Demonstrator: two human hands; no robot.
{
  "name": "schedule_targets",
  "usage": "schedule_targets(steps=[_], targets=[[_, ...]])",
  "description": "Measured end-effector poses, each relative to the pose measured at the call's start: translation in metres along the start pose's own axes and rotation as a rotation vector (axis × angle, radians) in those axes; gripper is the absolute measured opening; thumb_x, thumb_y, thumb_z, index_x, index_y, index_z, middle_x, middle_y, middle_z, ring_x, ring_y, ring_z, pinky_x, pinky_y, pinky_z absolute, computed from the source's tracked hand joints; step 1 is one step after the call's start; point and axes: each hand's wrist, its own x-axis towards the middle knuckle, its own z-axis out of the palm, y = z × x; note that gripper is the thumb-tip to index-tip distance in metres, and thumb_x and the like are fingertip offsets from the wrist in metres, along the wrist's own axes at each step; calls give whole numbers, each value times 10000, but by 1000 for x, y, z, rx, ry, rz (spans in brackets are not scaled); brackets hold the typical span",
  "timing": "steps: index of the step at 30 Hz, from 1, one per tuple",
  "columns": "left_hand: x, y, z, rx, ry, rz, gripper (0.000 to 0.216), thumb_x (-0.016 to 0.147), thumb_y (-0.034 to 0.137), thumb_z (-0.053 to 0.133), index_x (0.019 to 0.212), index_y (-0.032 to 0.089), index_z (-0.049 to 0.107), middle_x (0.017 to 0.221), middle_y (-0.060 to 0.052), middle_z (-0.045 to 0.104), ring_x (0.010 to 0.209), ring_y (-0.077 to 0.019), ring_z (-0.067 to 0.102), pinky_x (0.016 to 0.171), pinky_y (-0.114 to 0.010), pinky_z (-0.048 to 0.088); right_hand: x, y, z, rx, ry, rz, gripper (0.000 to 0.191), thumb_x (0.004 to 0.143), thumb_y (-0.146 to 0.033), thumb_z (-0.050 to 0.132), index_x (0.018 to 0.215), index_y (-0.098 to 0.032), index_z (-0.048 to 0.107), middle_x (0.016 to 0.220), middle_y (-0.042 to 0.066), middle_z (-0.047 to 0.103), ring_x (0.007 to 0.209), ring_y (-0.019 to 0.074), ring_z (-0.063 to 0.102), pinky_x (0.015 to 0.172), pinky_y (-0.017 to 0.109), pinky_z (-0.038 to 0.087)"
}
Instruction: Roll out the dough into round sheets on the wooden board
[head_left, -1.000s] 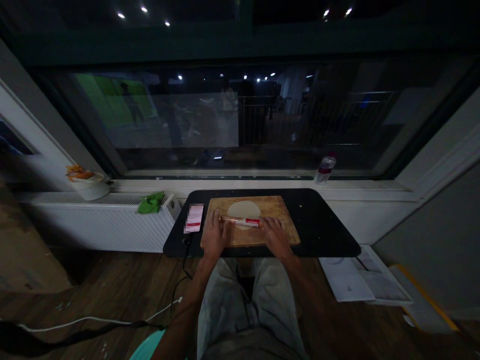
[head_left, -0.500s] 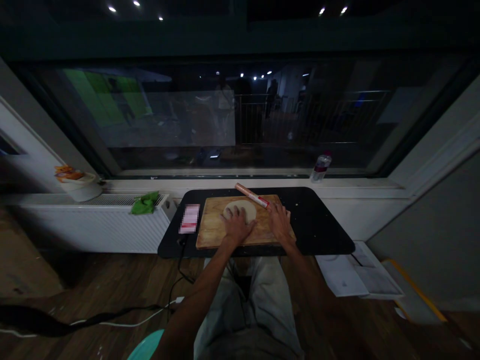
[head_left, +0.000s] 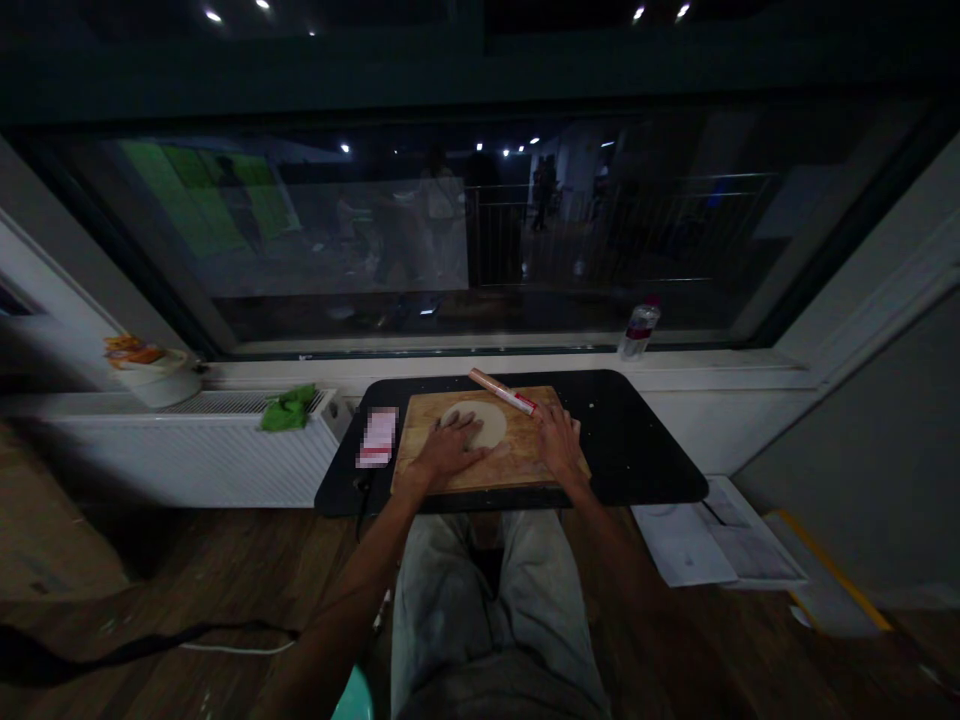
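A wooden board (head_left: 510, 465) lies on a small black table (head_left: 637, 450) in front of me. On the board rests a flat round of pale dough (head_left: 487, 420). My left hand (head_left: 447, 447) lies flat with fingers spread on the dough's near left edge. My right hand (head_left: 559, 440) rests on the board's right side, fingers partly curled, beside the near end of a thin rolling pin with a red and white wrap (head_left: 501, 391). The pin lies slanted across the board's far right corner. I cannot tell whether the right fingers touch it.
A pink and white packet (head_left: 377, 437) lies at the table's left end. On the window sill stand a water bottle (head_left: 639, 328), a green cloth (head_left: 286, 407) and a white bowl (head_left: 156, 375). Papers (head_left: 712, 545) and a cable (head_left: 150, 640) lie on the wooden floor.
A second ago both hands pressed the rolling pin over the dough. The pin now lies at the board's far right corner, and my left hand has shifted onto the dough.
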Motion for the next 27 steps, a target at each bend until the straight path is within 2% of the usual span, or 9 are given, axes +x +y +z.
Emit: schedule_targets(steps=[3,5,7,10,14,18,23,27], targets=[[-5,-11,-1,-16,-1,39,651,1078,703,606,1650,395,634,1814,-49,532,1710,-339,427,1383,-555,348,0,0,0,-14,-8,-2,560,1185,-229,350,1708,-248,550,1627,175,638,1399,340,576,1138,471,421],[-7,-8,1,-27,18,5,608,1112,696,550,1615,377,668,1806,-69,538,1700,-335,438,1384,-569,343,1,0,0,-33,-20,1,551,1192,-225,349,1705,-232,550,1628,180,635,1399,332,577,1143,459,418],[-8,3,5,-22,52,-87,584,1145,669,488,1581,340,698,1794,-108,542,1684,-352,447,1378,-611,341,1,0,-1,-47,-17,1,547,1191,-218,362,1706,-221,546,1628,188,633,1403,327,576,1148,451,415],[-8,24,13,1,106,-252,633,1139,685,489,1609,303,673,1794,-170,519,1678,-432,422,1357,-719,322,0,0,-1,-39,-9,-9,549,1192,-222,370,1713,-233,541,1595,185,656,1402,328,578,1150,453,416],[-4,43,20,16,147,-334,686,1125,708,503,1638,274,642,1797,-205,502,1671,-499,398,1342,-780,291,0,-1,-2,-27,-12,-8,544,1193,-229,365,1703,-232,553,1602,183,652,1408,333,574,1153,462,422],[0,41,22,16,137,-279,713,1114,706,535,1654,250,627,1788,-199,521,1662,-515,406,1350,-746,307,1,-1,-1,-21,-7,-1,534,1190,-225,375,1684,-231,578,1595,180,660,1425,334,572,1167,465,424],[-4,20,25,28,158,-163,715,1103,711,583,1659,264,625,1773,-159,555,1675,-465,422,1376,-653,347,0,0,2,-19,11,-21,556,1159,-195,408,1691,-230,566,1670,181,610,1437,342,559,1183,485,419],[-6,9,27,24,159,-88,711,1103,701,600,1653,252,633,1779,-152,551,1680,-450,423,1382,-631,363,0,1,3,-13,8,-26,544,1171,-216,400,1691,-233,559,1627,181,640,1421,344,559,1177,481,411]])
